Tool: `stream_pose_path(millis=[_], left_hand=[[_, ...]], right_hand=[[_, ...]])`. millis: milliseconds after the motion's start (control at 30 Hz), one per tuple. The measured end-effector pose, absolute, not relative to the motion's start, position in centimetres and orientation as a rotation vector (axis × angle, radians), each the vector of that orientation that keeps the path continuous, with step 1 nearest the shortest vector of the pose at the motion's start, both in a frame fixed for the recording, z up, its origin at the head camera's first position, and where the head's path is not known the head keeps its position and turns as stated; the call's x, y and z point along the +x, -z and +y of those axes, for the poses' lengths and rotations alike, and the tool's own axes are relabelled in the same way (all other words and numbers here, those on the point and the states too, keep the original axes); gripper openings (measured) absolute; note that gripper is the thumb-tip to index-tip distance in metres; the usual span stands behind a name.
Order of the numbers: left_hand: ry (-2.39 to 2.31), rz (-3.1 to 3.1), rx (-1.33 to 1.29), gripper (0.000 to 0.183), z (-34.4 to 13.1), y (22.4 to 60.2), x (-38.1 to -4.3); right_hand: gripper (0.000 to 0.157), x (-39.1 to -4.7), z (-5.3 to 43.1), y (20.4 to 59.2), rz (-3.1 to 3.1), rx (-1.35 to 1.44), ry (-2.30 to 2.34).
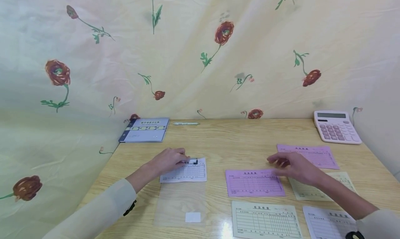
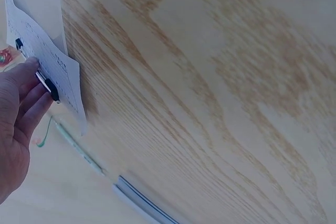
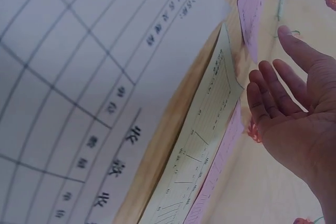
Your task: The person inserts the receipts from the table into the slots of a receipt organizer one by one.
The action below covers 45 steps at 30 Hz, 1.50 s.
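Observation:
At centre left in the head view, a clear clipboard (image 1: 178, 200) lies on the table with a white printed form (image 1: 190, 173) at its top. My left hand (image 1: 170, 159) grips the clip at the clipboard's top edge; thumb and fingers stand on either side of the metal clip (image 2: 48, 85) in the left wrist view. The form's edge looks slightly bent. Over the table on the right, my right hand (image 1: 295, 166) hovers with loosely bent fingers and nothing in them. Beneath and beside it are a purple form (image 1: 254, 185) and a pale green form (image 1: 339, 180).
Another purple form (image 1: 312, 156) lies behind the right hand. Nearer the front are a pale green form (image 1: 265, 220) and a white form (image 1: 328, 223). A calculator (image 1: 337, 127), a pen (image 1: 186, 123) and a blue-white booklet (image 1: 145, 130) lie along the back, by a floral curtain (image 1: 187, 58).

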State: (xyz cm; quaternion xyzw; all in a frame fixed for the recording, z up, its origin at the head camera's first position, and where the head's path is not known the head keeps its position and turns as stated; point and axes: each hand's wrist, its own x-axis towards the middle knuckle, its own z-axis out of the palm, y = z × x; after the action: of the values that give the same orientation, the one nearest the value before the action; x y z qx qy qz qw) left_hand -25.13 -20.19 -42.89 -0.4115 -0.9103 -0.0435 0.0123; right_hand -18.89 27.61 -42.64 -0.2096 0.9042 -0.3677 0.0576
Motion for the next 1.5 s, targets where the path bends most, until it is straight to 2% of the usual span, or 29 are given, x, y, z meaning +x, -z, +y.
stream_pose_path(millis=[233, 567, 867, 1167, 1500], left_hand=[[0.210, -2.820, -1.253, 0.028, -20.4, 43.3, -25.1], [0.449, -2.703, -1.187, 0.026, -21.4, 44.8, -24.9], [0.741, -2.822, -0.991, 0.046, -21.7, 45.8, -25.0], [0.966, -2.848, -0.876, 0.035, -21.6, 45.9, -24.9], [0.977, -2.828, -0.949, 0.030, -21.8, 45.9, -25.4]], right_hand=[[0.039, -18.8, 27.8, 43.4, 2.720, -0.618, 1.117], [0.041, -18.7, 27.6, 43.5, 2.711, -0.593, 1.117], [0.036, -18.7, 27.4, 43.4, 2.762, -0.587, 1.057], [0.025, -18.7, 27.2, 43.6, 2.822, -0.571, 0.987], [0.012, -18.6, 26.8, 43.8, 2.888, -0.571, 0.925]])
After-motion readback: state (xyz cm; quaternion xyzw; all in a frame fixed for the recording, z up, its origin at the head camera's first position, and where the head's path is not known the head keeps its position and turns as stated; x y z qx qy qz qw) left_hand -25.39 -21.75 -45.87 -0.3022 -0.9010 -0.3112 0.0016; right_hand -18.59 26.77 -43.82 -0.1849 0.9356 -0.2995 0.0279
